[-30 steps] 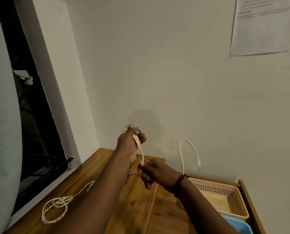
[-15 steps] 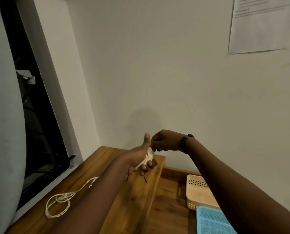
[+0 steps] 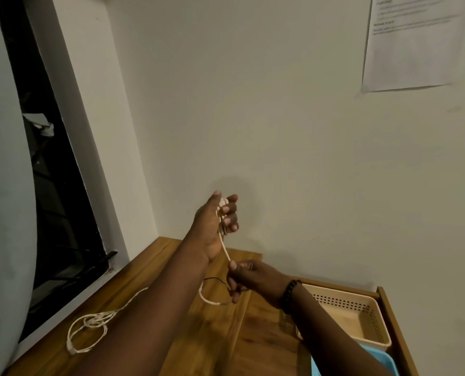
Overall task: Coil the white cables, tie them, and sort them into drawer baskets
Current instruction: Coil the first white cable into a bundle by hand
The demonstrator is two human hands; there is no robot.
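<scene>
My left hand (image 3: 215, 223) is raised over the wooden top, its fingers curled round turns of a white cable (image 3: 225, 249). The cable runs taut down to my right hand (image 3: 249, 278), which pinches it between thumb and fingers. A slack loop of the same cable hangs below my right hand to the wood. A thin black tie (image 3: 216, 280) dangles near my right hand. A second white cable (image 3: 89, 328) lies loosely looped on the wood at the lower left. A beige basket (image 3: 361, 318) and a blue basket (image 3: 383, 360) sit in the open drawer at the right.
The wooden top (image 3: 171, 335) meets a plain wall at the back and a dark window opening (image 3: 58, 213) at the left. A paper sheet (image 3: 413, 42) hangs on the wall, upper right. The drawer's wooden side (image 3: 394, 329) runs along the right edge.
My right hand has dropped from beside the left thumb to below the left hand, drawing the cable taut. The left hand has risen, and the view has swung back to the right.
</scene>
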